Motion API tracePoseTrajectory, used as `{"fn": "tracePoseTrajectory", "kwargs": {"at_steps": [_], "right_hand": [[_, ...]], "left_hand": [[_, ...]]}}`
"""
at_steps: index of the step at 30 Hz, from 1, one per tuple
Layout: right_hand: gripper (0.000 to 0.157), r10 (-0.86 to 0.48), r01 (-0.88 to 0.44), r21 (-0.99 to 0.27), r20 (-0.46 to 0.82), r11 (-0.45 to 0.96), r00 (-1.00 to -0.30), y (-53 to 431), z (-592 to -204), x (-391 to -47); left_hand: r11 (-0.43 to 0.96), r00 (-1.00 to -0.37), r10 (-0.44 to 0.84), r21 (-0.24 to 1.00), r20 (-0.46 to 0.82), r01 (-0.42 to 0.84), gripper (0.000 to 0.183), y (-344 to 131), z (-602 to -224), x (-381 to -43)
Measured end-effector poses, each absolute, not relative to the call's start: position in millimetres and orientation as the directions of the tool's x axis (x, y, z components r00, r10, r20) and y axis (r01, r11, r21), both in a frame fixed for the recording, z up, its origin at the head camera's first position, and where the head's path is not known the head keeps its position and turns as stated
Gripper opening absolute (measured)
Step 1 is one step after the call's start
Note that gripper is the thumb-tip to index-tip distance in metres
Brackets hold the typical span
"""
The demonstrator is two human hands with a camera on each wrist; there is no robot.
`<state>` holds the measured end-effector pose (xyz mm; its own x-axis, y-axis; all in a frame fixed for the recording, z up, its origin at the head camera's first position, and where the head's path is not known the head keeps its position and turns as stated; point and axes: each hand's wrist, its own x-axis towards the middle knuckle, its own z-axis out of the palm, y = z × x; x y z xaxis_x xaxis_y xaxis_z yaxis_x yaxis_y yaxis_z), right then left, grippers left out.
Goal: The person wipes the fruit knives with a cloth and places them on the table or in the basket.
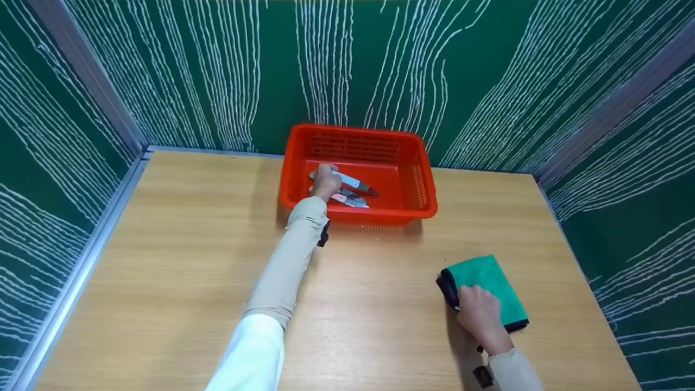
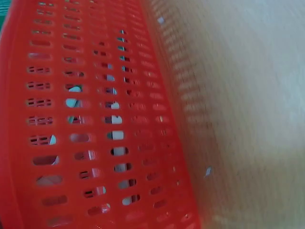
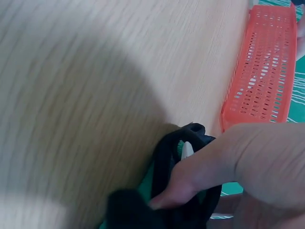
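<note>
My left hand point(image 1: 327, 183) reaches inside the red plastic basket point(image 1: 358, 216), its fingers curled at a slim, long item point(image 1: 350, 180) with a pale blue body, a green band and a brown tip. More slim items point(image 1: 349, 199), pinkish and grey, lie on the basket floor just below it. My right hand point(image 1: 480, 309) grips a green cloth pouch point(image 1: 488, 274) with black edging at its left side. In the right wrist view the thumb presses on the pouch's black edge point(image 3: 164, 162), and a small white tip point(image 3: 187, 150) shows in the opening.
The basket stands at the back of the wooden table point(image 1: 179, 260), close to the green wall point(image 1: 277, 98) with white streaks. Similar side walls with metal edging point(image 1: 89, 255) rise left and right. The left wrist view is mostly filled by the basket's slotted side point(image 2: 90, 138).
</note>
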<state>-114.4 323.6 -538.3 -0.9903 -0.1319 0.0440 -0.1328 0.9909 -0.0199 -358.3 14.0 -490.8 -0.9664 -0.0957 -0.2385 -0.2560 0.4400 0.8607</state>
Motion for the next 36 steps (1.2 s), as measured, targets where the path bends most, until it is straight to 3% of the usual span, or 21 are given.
{"fn": "tracePoseTrajectory", "kwargs": {"at_steps": [7, 14, 24, 30, 36], "right_hand": [[0.034, -0.158, -0.162, -0.033, 0.109, 0.986, -0.982, 324.0, -542.4, -112.1], [0.028, -0.156, -0.161, -0.032, 0.128, 0.986, -0.98, 322.6, -543.0, -108.9], [0.022, -0.155, -0.158, -0.023, 0.103, 0.987, -0.983, 323.4, -543.9, -107.1], [0.021, -0.161, -0.164, -0.02, 0.091, 0.986, -0.983, 324.5, -543.9, -108.6], [0.024, -0.126, -0.13, -0.075, 0.05, 0.989, -0.991, 328.8, -537.5, -111.8]], "left_hand": [[0.579, -0.976, -0.048, 0.79, -0.212, -0.2, 0.034, 7.8, -495.6, -366.7], [0.573, -0.958, 0.006, 0.786, -0.286, -0.231, 0.035, 1.5, -501.6, -370.0], [0.665, -0.969, 0.034, 0.729, -0.244, -0.16, 0.032, -2.0, -503.6, -372.0], [0.572, -0.938, 0.017, 0.773, -0.346, -0.275, 0.039, -10.6, -496.0, -369.6], [0.568, -0.964, 0.059, 0.803, -0.261, -0.183, 0.043, -16.4, -483.5, -365.7]]}}
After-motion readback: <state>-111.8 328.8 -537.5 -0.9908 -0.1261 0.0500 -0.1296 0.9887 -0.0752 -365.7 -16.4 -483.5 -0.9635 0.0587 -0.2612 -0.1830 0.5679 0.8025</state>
